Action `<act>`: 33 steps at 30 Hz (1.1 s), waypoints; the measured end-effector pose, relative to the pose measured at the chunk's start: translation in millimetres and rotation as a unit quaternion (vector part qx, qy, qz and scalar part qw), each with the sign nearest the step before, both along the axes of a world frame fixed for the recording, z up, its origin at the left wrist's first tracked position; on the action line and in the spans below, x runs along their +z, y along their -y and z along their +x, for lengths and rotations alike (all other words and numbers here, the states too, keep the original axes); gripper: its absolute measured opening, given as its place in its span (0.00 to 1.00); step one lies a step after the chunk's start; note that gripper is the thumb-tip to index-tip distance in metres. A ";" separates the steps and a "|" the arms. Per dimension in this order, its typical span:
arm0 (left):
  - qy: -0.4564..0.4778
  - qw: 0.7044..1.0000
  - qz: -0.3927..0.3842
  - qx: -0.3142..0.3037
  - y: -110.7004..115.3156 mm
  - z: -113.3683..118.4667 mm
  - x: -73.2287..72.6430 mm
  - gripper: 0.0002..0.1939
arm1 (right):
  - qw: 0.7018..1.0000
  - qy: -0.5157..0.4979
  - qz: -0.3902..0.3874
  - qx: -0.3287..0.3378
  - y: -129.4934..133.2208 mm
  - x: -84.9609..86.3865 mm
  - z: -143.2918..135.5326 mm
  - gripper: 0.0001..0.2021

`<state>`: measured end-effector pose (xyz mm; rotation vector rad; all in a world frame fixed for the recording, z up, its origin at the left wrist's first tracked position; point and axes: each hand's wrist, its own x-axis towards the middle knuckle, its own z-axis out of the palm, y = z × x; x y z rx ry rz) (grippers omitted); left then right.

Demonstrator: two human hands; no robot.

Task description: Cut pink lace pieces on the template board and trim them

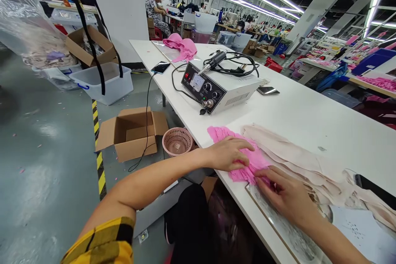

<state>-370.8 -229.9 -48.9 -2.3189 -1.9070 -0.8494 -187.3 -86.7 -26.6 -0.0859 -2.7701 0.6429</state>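
A crumpled piece of pink fabric [257,158] lies near the front edge of the white table [312,126]. My left hand [230,154] rests on its left part, palm down, with the fingers bent and apart. At the fabric's near right corner, my right hand [286,194] pinches the edge between thumb and fingers; the fingertips are partly hidden. Beige fabric strips [293,152] stretch along the table just behind and right of the pink piece. Under my right forearm is a clear glass-like plate [278,225], its near edge along the table's edge.
A control box [222,86] with a dial carries a corded handpiece [215,61]. Further back lies more pink fabric [182,46]. Phones [268,90] and a paper sheet [355,227] lie about. An open carton [136,134] and pink basket [177,141] stand on the floor.
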 end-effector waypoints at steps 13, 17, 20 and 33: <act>0.022 0.998 -0.051 0.011 -15.7 4.9 2.8 0.09 | 0.982 0.084 -0.138 -0.093 -5.7 7.1 -9.7 0.16; 0.040 0.996 -0.075 0.011 -20.2 5.1 6.7 0.11 | 0.976 0.105 -0.164 -0.102 -4.9 8.6 -9.9 0.18; 0.045 0.994 -0.097 0.008 -22.7 3.8 8.4 0.11 | 0.973 0.112 -0.174 -0.102 -5.0 8.7 -9.3 0.19; 0.043 0.993 -0.111 -0.003 -18.6 2.6 11.2 0.11 | 0.994 0.070 -0.062 -0.051 -0.7 13.3 -3.4 0.14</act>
